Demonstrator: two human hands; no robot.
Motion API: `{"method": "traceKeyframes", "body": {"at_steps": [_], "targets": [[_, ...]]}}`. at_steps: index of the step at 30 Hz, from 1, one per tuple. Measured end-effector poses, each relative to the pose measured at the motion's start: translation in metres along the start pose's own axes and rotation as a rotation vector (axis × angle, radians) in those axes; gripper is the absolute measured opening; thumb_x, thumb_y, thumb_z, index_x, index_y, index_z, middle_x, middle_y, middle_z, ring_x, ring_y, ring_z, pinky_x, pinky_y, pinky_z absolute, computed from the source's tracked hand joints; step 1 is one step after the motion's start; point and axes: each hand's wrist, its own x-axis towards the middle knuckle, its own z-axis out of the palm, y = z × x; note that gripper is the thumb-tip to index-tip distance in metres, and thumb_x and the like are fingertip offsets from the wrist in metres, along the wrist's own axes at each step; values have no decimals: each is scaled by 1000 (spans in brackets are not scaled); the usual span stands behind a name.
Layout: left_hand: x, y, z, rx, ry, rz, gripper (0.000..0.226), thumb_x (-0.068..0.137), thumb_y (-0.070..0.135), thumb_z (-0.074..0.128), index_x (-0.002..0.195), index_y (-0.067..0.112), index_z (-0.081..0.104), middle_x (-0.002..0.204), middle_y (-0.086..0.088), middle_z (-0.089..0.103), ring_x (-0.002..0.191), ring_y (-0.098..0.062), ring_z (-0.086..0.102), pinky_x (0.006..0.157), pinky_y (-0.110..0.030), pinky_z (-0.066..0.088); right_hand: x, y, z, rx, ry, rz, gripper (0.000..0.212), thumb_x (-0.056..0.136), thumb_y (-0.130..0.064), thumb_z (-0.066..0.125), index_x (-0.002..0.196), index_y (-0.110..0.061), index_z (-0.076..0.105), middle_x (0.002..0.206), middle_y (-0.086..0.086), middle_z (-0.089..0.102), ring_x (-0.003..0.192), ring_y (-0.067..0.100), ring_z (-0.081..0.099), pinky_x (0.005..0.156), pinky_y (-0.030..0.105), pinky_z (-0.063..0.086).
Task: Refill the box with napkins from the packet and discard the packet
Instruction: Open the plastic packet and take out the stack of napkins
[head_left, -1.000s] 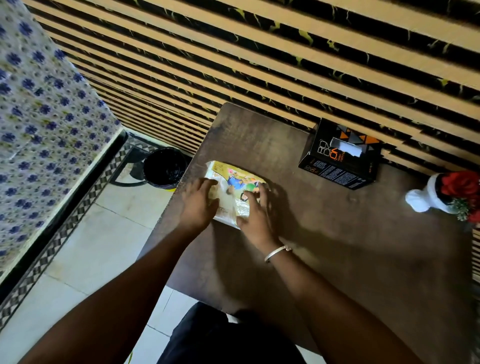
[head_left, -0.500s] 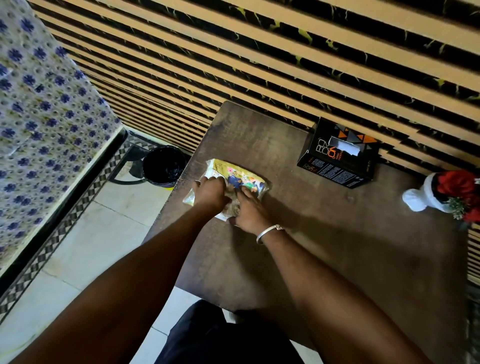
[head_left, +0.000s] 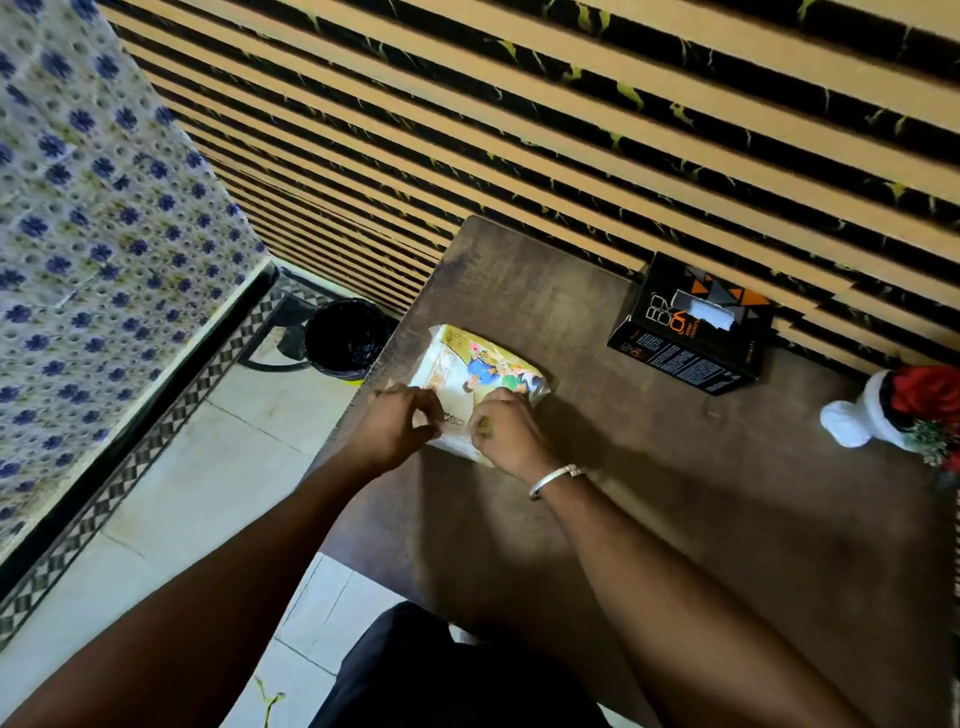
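This looks like a small eatery or a home dining corner; which of the two cannot be told. A dark wooden worktop (head_left: 675, 493) stands pushed against a wall of tan and black slats (head_left: 571, 130). On it, at the wall side, sits a black napkin box (head_left: 685, 332) with a white napkin (head_left: 709, 312) showing through its top slot, and near the right edge a white vase (head_left: 857, 426) with red flowers (head_left: 930, 389). The floor is pale tile (head_left: 197, 467) with a patterned border strip (head_left: 130, 467). A black-lined bin (head_left: 345, 338) stands beside the worktop's left corner. A blue-flowered tiled surface (head_left: 93, 208) rises at the left.
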Motion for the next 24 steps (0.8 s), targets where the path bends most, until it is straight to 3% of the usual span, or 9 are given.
{"method": "traceKeyframes", "body": {"at_steps": [3,5,8,12,16,20,24], "targets": [[-22,-16,-8,128,-30,8,22,70,16,65,90,22,72,93,5,72,90,-20,62,82,-35,44,-8,-7,-4,0,-144,-76,6,73,-9,75,78,-13,77,92,9,70,87,21,64,82,29,52],[-36,-24,-10,162,-19,-21,27,70,10,65,91,26,71,95,8,72,95,-21,62,85,-38,46,-12,-8,-5,1,-243,-97,7,73,-11,80,80,-10,77,86,6,72,81,13,63,77,28,51],[-55,-33,-10,121,104,-60,22,75,5,71,89,23,72,90,7,72,87,-19,61,79,-34,50,-14,-10,1,-24,-260,-118,8,73,-11,78,69,-11,72,70,-2,71,71,10,64,71,29,55],[-70,-34,-5,89,203,-148,20,79,3,68,87,21,72,86,4,68,84,-16,53,70,-28,44,-16,-13,9,-23,-225,-87,16,67,-14,84,66,-10,68,71,0,74,69,13,68,67,32,57],[-78,-31,1,45,230,-171,20,78,2,65,85,19,72,84,3,64,80,-12,52,68,-27,43,-24,-18,11,81,-244,-95,28,69,-33,86,67,-14,66,72,-2,70,68,14,63,65,30,51],[-84,-24,9,-15,190,-128,17,78,10,63,89,17,74,85,1,68,79,-14,59,70,-30,50,-27,-21,12,87,-237,-160,17,77,-20,81,74,-6,71,76,4,73,73,21,67,68,34,53],[-90,-13,20,-6,176,-68,16,82,17,67,95,17,76,90,1,67,83,-14,60,72,-26,46,-28,-23,16,245,-213,-49,18,71,-15,86,71,-6,71,65,-3,65,57,4,54,58,20,45]]}}
